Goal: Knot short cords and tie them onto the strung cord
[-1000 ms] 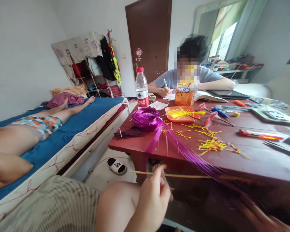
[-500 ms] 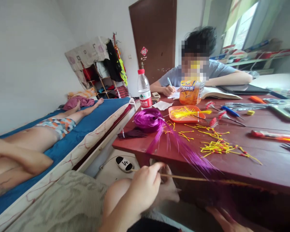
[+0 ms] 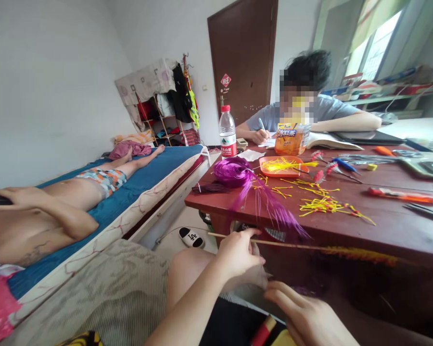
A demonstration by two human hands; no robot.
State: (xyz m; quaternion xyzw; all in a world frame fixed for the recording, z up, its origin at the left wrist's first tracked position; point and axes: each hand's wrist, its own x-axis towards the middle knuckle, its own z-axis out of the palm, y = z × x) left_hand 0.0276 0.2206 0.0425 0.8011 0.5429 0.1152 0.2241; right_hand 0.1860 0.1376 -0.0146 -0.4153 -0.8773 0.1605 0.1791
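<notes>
My left hand (image 3: pixel 241 257) is closed around a thin wooden stick (image 3: pixel 288 245) below the table's front edge. Along its right part the stick is wrapped in fuzzy yellow-orange material (image 3: pixel 362 254). My right hand (image 3: pixel 306 307) is low over my lap, its fingers stretched toward my left hand; I see nothing in them, though the thumb is hidden. On the table edge just above lies a coil of purple thread (image 3: pixel 231 172), its loose strands trailing to the right. Several short yellow pieces with red bits (image 3: pixel 321 205) are scattered near it.
The red table (image 3: pixel 346 235) holds an orange tray (image 3: pixel 285 173) of yellow strands, a water bottle (image 3: pixel 227 134), an orange drink bottle (image 3: pixel 289 139), a red cutter (image 3: pixel 400 195) and red-tipped stems (image 3: pixel 332 168). Across it a person (image 3: pixel 332 108) writes. Another person lies on the bed (image 3: pixel 147 168).
My right hand has moved left and up, close to my left hand. My left hand still holds the stick. The view has shifted slightly, showing more of the lap.
</notes>
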